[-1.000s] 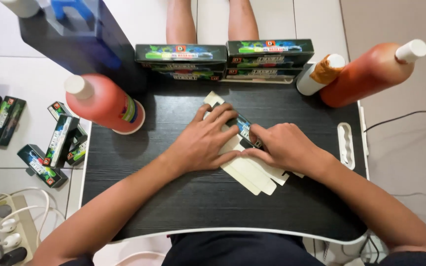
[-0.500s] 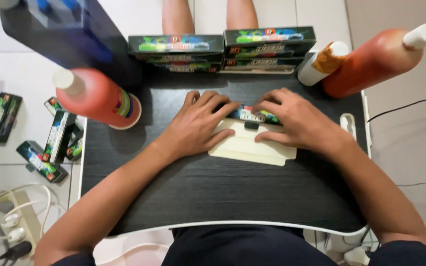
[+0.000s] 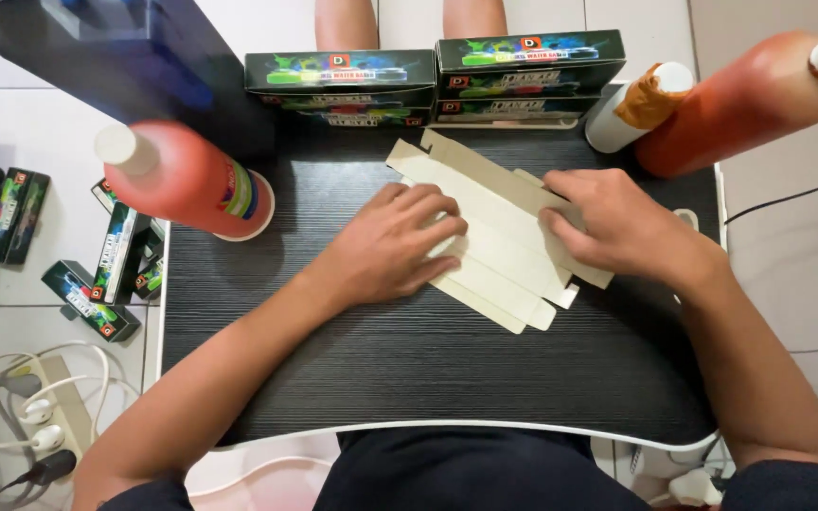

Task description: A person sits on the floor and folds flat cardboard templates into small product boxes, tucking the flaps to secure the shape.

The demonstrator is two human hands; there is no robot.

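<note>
Since prior frame, carton blank (image 3: 494,227) opened flat, plain side up. L hand (image 3: 400,248) and R hand (image 3: 617,227) press palms-down, fingers spread, nothing clamped. Keep creases aligned toward 10 o'clock.

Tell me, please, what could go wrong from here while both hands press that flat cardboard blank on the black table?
The left hand and right hand press the flattened cardboard blank from both sides; uneven pressure might crease it off its fold lines. The red bottle leans at the table's left edge, so a swinging elbow could knock it off. The stacked boxes sit close behind the blank and could get pushed toward the far edge.
</note>
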